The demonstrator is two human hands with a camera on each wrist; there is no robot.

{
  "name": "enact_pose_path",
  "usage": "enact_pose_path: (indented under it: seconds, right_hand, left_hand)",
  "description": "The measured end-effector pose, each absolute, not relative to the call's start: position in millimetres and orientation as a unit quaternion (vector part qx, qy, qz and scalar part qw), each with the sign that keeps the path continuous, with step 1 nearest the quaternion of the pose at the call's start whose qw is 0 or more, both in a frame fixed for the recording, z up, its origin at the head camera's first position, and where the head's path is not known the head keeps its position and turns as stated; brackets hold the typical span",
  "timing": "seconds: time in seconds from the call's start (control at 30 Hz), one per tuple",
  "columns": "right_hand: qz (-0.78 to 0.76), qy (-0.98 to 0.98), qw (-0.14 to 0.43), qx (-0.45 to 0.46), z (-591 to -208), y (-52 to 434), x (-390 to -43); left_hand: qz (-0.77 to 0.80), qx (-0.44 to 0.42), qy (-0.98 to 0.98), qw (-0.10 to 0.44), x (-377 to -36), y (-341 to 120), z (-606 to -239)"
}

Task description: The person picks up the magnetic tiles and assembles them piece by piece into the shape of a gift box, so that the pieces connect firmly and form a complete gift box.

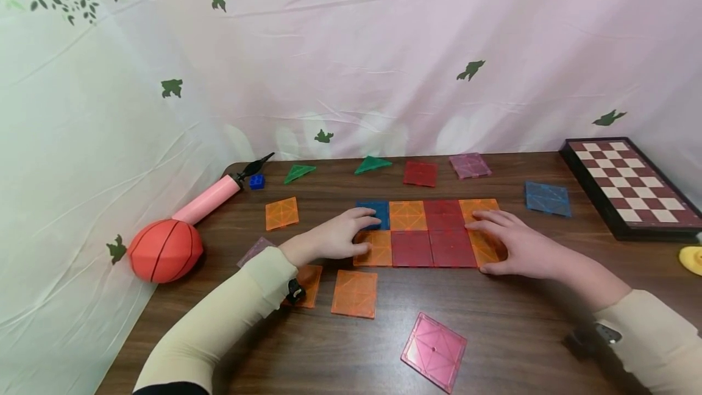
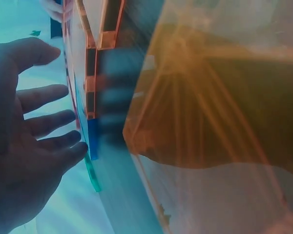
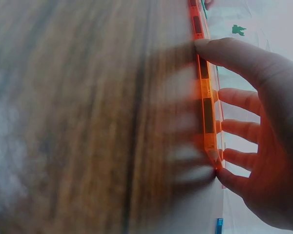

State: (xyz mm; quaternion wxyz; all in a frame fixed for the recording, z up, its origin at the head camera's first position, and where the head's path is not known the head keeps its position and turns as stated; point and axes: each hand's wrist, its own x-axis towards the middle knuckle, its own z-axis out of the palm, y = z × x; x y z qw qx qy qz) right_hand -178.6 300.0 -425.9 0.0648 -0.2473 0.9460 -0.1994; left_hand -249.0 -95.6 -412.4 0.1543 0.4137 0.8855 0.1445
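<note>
Translucent square magnetic tiles lie edge to edge in two rows: a blue tile (image 1: 384,215), orange tiles (image 1: 407,216) and red tiles (image 1: 411,249). At the block's left end my left hand (image 1: 331,238) has its fingers spread over the blue tile and an orange tile (image 1: 378,255) below it. In the left wrist view, those fingers look loosely extended beside the tile edges. My right hand (image 1: 521,247) rests on the orange tiles at the right end. In the right wrist view, its thumb (image 3: 219,48) touches the near edge and the fingers reach across the top.
Loose tiles surround the block: orange (image 1: 354,294), pink (image 1: 435,351), blue (image 1: 547,198), red (image 1: 420,174), purple (image 1: 470,165) and green triangles (image 1: 373,164). At left are a red ball (image 1: 164,251), pink pump (image 1: 207,200) and blue brick (image 1: 256,181). A checkered board (image 1: 631,185) lies at right.
</note>
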Motion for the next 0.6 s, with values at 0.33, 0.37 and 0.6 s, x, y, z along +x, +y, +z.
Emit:
enact_pose_path:
  seconds: [0.33,0.37,0.6]
  right_hand:
    - [-0.193,0.945,0.077,-0.254,-417,301,-189]
    - [-0.193,0.945,0.078,-0.253,-414,301,-192]
    - [-0.194,0.956,0.070,-0.209,-394,300,-236]
  left_hand:
    - [0.100,0.403,0.889,0.192,-248,-86,-411]
    - [0.098,0.402,0.889,0.193,-248,-86,-411]
    - [0.099,0.401,0.890,0.193,-249,-82,-410]
